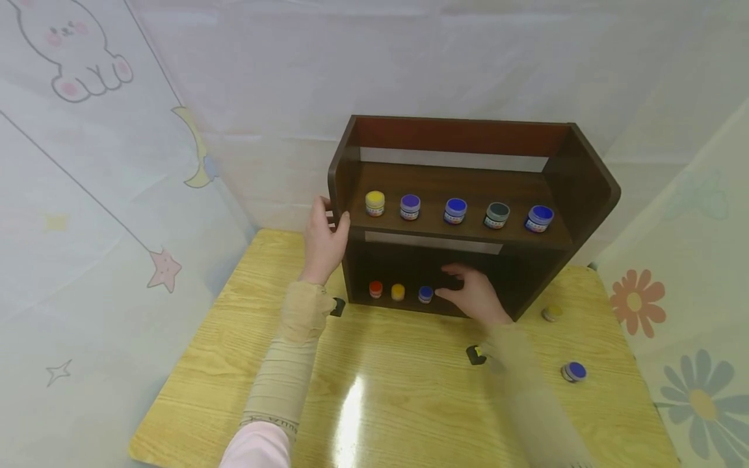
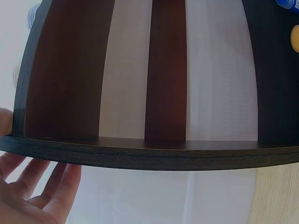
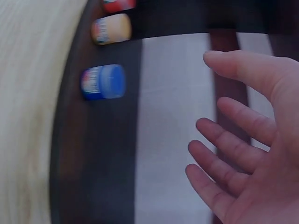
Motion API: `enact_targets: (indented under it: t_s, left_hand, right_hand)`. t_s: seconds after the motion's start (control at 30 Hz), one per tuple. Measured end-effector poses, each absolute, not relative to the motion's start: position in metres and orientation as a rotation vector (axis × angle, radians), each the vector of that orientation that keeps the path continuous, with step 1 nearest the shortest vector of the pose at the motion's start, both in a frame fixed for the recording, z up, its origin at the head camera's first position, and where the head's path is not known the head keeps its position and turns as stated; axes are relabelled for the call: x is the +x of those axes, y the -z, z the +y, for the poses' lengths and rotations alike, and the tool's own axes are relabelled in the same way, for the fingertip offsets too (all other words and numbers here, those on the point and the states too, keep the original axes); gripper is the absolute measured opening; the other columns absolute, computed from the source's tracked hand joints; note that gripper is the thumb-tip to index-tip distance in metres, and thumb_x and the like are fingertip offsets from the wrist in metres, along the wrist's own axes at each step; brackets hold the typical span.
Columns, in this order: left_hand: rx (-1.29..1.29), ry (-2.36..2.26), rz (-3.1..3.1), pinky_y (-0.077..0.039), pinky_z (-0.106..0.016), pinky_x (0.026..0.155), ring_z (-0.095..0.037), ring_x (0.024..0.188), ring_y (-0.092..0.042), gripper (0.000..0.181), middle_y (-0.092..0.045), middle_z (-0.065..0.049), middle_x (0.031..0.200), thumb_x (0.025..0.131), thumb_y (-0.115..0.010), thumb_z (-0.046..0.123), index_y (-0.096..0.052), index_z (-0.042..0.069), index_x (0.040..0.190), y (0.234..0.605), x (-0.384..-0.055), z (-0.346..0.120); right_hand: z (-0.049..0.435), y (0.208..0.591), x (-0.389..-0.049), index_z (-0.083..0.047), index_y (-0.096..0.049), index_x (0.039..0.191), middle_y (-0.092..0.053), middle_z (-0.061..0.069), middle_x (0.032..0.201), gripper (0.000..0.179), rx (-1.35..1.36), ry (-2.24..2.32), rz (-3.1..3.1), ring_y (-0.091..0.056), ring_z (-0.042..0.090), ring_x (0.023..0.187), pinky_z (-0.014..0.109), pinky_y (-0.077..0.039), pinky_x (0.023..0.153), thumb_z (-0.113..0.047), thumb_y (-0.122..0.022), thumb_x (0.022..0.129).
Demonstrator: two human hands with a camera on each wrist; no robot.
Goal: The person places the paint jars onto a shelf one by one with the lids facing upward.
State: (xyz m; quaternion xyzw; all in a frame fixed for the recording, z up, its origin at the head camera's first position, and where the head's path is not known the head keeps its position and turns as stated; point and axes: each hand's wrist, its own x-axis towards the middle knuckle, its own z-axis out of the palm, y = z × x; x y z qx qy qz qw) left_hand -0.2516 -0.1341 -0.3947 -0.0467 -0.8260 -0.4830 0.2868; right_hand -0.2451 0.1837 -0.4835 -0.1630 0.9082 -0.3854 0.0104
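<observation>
A dark brown two-tier shelf (image 1: pixel 462 235) stands on the table, with small paint jars on both tiers. My left hand (image 1: pixel 325 239) grips the edge of its left side panel; in the left wrist view the thumb is on one side and the fingers (image 2: pixel 60 191) on the other. On the lower tier sit a red jar (image 1: pixel 376 289), a yellow jar (image 1: pixel 398 292) and a blue jar (image 1: pixel 425 294). Just right of the blue jar is my right hand (image 1: pixel 475 296), fingers spread and holding nothing. The right wrist view shows a gap between it and the blue jar (image 3: pixel 103 82).
Several jars line the upper tier, from a yellow-lidded one (image 1: pixel 375 203) to a blue-lidded one (image 1: pixel 539 219). On the wooden table (image 1: pixel 234 364), right of the shelf, are a yellow-lidded jar (image 1: pixel 552 313) and a blue-lidded jar (image 1: pixel 574 372). Printed curtains (image 1: pixel 673 214) surround the table.
</observation>
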Motion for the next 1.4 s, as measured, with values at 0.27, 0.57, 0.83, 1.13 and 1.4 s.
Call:
enact_targets:
  t_s: [0.27, 0.57, 0.83, 1.13, 1.4]
  left_hand:
    - [-0.138, 1.307, -2.188, -0.055, -0.043, 0.081, -0.032, 0.095, -0.064, 0.023, -0.057, -0.015, 0.112, 0.101, -0.06, 0.015, -0.048, 0.003, 0.116, 0.395, -0.251, -0.134]
    - [-0.13, 1.299, -2.204, -0.056, -0.042, 0.082, -0.031, 0.095, -0.064, 0.022, -0.057, -0.014, 0.11, 0.101, -0.059, 0.015, -0.048, 0.004, 0.116, 0.394, -0.251, -0.134]
    - [-0.123, 1.285, -2.212, -0.055, -0.042, 0.082, -0.031, 0.096, -0.064, 0.024, -0.057, -0.015, 0.111, 0.101, -0.06, 0.015, -0.048, 0.003, 0.117, 0.393, -0.25, -0.134]
    - [-0.119, 1.309, -2.207, -0.055, -0.041, 0.082, -0.031, 0.095, -0.064, 0.022, -0.057, -0.015, 0.11, 0.101, -0.059, 0.015, -0.048, 0.003, 0.116, 0.393, -0.25, -0.134]
    - [-0.123, 1.302, -2.207, -0.055, -0.042, 0.082, -0.031, 0.096, -0.064, 0.023, -0.057, -0.015, 0.11, 0.101, -0.059, 0.014, -0.048, 0.003, 0.117, 0.394, -0.25, -0.134]
  right_hand:
    - [0.201, 0.448, -0.227, -0.003, -0.063, 0.134, -0.062, 0.02, 0.133, 0.051, -0.519, 1.248, 2.866, -0.056, 0.043, 0.121, 0.058, -0.045, 0.099, -0.027, -0.078, 0.092]
    - [0.215, 0.401, -0.195, -0.007, -0.063, 0.133, -0.064, 0.015, 0.129, 0.047, -0.559, 1.258, 2.879, -0.062, 0.036, 0.113, 0.054, -0.047, 0.096, -0.03, -0.076, 0.094]
    - [0.23, 0.374, -0.168, -0.01, -0.064, 0.133, -0.067, 0.01, 0.122, 0.044, -0.567, 1.363, 2.971, -0.063, 0.027, 0.107, 0.027, -0.045, 0.093, -0.023, -0.078, 0.093]
    - [0.258, 0.355, -0.14, -0.014, -0.064, 0.135, -0.067, 0.007, 0.123, 0.047, -0.369, 1.414, 3.094, -0.059, -0.001, 0.105, 0.009, -0.044, 0.08, -0.026, -0.079, 0.092]
    - [0.284, 0.348, -0.121, -0.015, -0.068, 0.133, -0.065, -0.022, 0.113, 0.044, -0.086, 1.494, 3.25, -0.053, -0.008, 0.1, 0.008, -0.037, 0.08, -0.021, -0.08, 0.091]
